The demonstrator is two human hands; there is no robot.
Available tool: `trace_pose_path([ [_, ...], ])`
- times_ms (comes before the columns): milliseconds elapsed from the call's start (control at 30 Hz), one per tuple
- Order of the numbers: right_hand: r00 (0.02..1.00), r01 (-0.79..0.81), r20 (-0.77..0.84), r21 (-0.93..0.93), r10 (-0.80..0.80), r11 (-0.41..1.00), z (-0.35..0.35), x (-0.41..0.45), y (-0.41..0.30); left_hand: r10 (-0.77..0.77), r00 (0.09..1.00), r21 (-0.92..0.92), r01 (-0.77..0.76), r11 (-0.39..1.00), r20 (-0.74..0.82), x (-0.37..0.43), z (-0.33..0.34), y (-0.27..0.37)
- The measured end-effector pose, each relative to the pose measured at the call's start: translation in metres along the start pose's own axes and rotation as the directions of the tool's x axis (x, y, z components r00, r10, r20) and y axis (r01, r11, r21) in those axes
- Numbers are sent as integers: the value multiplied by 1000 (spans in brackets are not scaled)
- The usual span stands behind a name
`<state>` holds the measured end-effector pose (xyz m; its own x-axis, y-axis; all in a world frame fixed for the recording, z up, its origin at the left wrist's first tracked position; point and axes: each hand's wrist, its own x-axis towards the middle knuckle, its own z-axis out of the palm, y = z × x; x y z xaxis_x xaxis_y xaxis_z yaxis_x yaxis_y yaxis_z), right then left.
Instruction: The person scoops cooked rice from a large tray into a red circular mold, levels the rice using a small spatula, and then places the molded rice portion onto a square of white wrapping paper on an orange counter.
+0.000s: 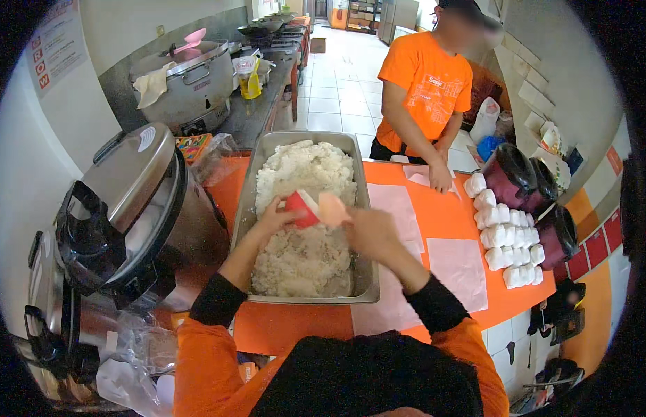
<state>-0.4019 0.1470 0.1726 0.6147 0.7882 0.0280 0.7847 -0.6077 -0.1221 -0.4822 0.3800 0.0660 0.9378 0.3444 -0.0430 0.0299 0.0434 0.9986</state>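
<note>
A deep rectangular steel tray (374, 281) full of cooked white rice (297, 266) stands before me. Over its middle, my left hand (276, 216) holds a small red cup (302, 209) tilted, with white rice visible at its mouth. My right hand (374, 234) grips a pale orange rice paddle (332, 209), its blade beside the cup; motion blurs this hand. Pink paper sheets (457, 271) lie on the orange table (297, 326) right of the tray. Farther right, several white wrapped bundles (495, 235) sit in rows.
Across the table a co-worker in an orange shirt (427, 88) has a hand on pink paper (424, 176). Large rice cookers (193, 229) crowd my left. Dark red containers (557, 237) stand beyond the bundles. Clear plastic bags (146, 344) lie at lower left. A big steel pot (198, 94) stands behind.
</note>
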Motion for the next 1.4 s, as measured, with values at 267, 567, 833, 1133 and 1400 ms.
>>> trace_pose_path([
  [267,985,106,-166,774,38,625,1,-12,56,-127,979,-500,189,845,157,-12,8,40],
  [567,965,237,-245,683,-89,691,45,-23,-22,-194,958,-520,279,807,213,-23,20,27],
  [833,939,303,-330,660,-97,688,66,-7,-16,-19,999,-246,28,969,40,-21,17,20],
  [1133,964,202,-76,831,-254,518,16,6,42,147,988,-312,-151,938,-37,-16,32,28],
  [1400,986,131,-167,673,-23,728,5,-16,-5,27,999,-160,-21,987,35,-28,37,28],
])
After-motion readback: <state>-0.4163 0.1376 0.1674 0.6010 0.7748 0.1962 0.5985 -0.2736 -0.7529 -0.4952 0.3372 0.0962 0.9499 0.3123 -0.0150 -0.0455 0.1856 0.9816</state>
